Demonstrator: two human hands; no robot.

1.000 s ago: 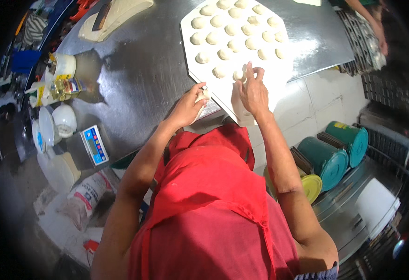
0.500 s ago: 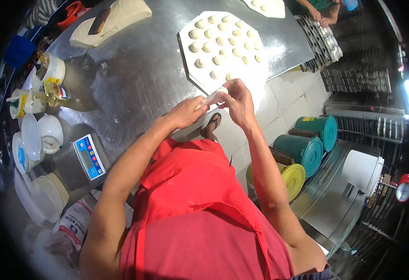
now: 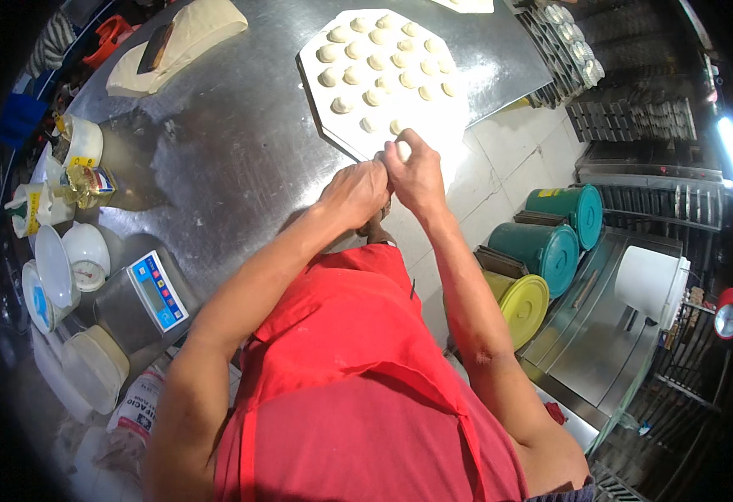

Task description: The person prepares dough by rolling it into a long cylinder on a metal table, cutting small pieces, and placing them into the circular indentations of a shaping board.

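Both hands together at the near edge of the white board, just past the steel surface. Left hand curled beside the right hand, knuckles touching. Right grip clamped around a small pale dough ball, peeking out above the fingers; left grip closed against it, though whether actually pinching the dough cannot be told. On the board, rows of similar dough balls, spread toward the far side. Far left on the surface, a large slab of dough with a dark scraper lying on it. Near left, a digital scale with a blue face, a dial scale beside it, and white bowls. Right, on the floor, two green bins and a yellow lid.
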